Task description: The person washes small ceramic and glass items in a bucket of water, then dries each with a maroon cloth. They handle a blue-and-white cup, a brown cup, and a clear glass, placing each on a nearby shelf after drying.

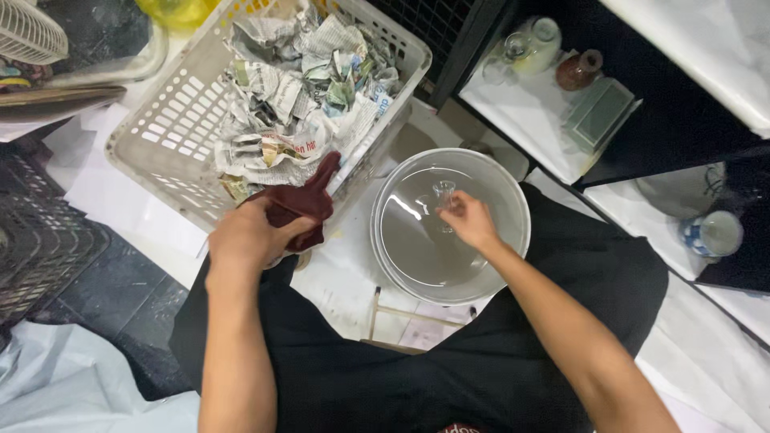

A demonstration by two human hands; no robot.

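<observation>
A dark red cloth (298, 207), bunched and soft, is clamped in the left hand (245, 238), the fingers closed round its lower part while a loose corner stands up above the knuckles; held gathered like this, the cloth appears to be kept ready as a wiping pad. A small clear glass piece (443, 195), too transparent for its exact shape to be told, is pinched at the fingertips of the right hand (469, 220), which is closed on it. The glass is held over the wide round pale basin (505, 192) directly beneath that hand, seemingly so that any drip or slip would be caught by the bowl.

Just beyond the left hand, a white perforated plastic basket (172, 120) is filled with crumpled newspaper (297, 88), probably packing for fragile pieces; its near rim is touched or nearly touched by the cloth. Far to the outside of the left hand a dark crate (40, 240) is seen on the floor. Beyond the right hand and off to its outer side, a dark shelf carries more clear glassware (533, 44), a small brown jar (579, 70) and a flat greenish box (600, 112). Further out on that side a blue-and-white ceramic cup (712, 234) is seen. Between the hands nothing is interposed except the basket's corner and the basin rim, which stand close together
</observation>
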